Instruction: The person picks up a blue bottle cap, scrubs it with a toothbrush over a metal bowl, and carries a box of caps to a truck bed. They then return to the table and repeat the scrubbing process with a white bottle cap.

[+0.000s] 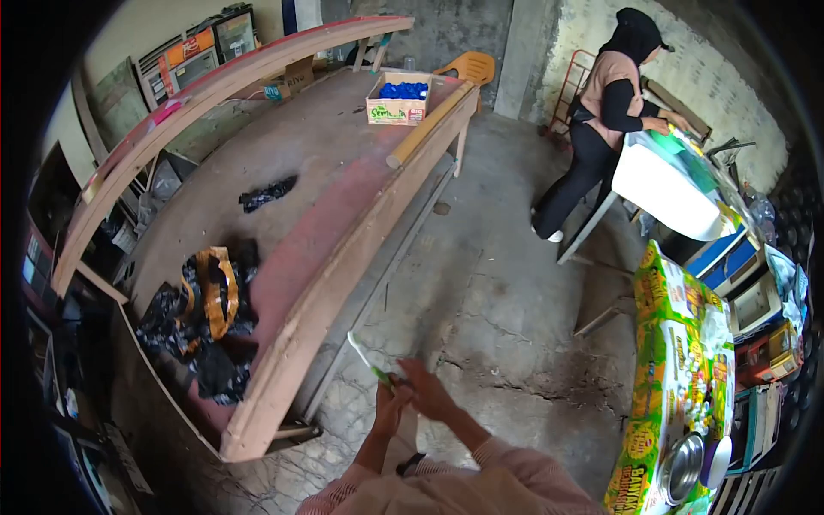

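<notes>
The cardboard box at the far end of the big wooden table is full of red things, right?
Not quite. In the head view, the cardboard box at the far end of the wooden table is full of blue things, not red ones.

Can't really tell what the thin white and green thing is, way too small and blurry. Left hand and right hand overlap on it, so the grip's hidden. Both forearms get cut off at the bottom edge.
</notes>
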Motion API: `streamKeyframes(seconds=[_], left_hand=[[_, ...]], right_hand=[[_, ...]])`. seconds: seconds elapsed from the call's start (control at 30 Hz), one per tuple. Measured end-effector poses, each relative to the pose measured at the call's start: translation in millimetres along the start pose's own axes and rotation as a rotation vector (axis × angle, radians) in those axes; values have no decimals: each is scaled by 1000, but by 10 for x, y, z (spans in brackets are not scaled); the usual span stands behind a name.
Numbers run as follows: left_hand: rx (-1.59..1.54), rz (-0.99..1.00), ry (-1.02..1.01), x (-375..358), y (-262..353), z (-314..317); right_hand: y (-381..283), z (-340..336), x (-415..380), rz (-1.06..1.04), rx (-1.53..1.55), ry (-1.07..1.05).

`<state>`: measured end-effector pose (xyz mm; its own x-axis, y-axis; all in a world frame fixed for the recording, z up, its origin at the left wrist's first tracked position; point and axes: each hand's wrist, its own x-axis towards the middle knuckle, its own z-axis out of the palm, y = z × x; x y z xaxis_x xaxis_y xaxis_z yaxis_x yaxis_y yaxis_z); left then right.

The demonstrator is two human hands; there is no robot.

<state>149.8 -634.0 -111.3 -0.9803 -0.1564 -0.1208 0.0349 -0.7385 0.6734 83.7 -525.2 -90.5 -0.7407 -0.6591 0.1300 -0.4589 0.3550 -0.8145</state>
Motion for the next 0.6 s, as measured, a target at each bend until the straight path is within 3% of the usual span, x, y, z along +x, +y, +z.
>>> streamKeyframes(seconds=[0.03,0.07,0.1,0.17,0.23,0.3,0.43,0.6], left_hand=[[79,54,11,307,221,24],[91,58,105,538,428,72],[126,121,113,799,558,-14],[250,140,262,1210,903,-14],[260,292,277,1559,1124,-94],[269,263,480,1818,1363,-75],[337,339,656,2358,1630,-207],[234,528,721,3029,1912,-370]], right_hand=[[29,-86,309,79,206,-14],[295,-51,611,4,104,116],[448,-119,957,-4,101,114],[663,-265,1517,497,379,80],[784,-553,2028,539,424,88],[930,-873,2567,573,466,100],[1378,-1489,3735,610,466,140],[1836,-2361,5406,655,533,207]])
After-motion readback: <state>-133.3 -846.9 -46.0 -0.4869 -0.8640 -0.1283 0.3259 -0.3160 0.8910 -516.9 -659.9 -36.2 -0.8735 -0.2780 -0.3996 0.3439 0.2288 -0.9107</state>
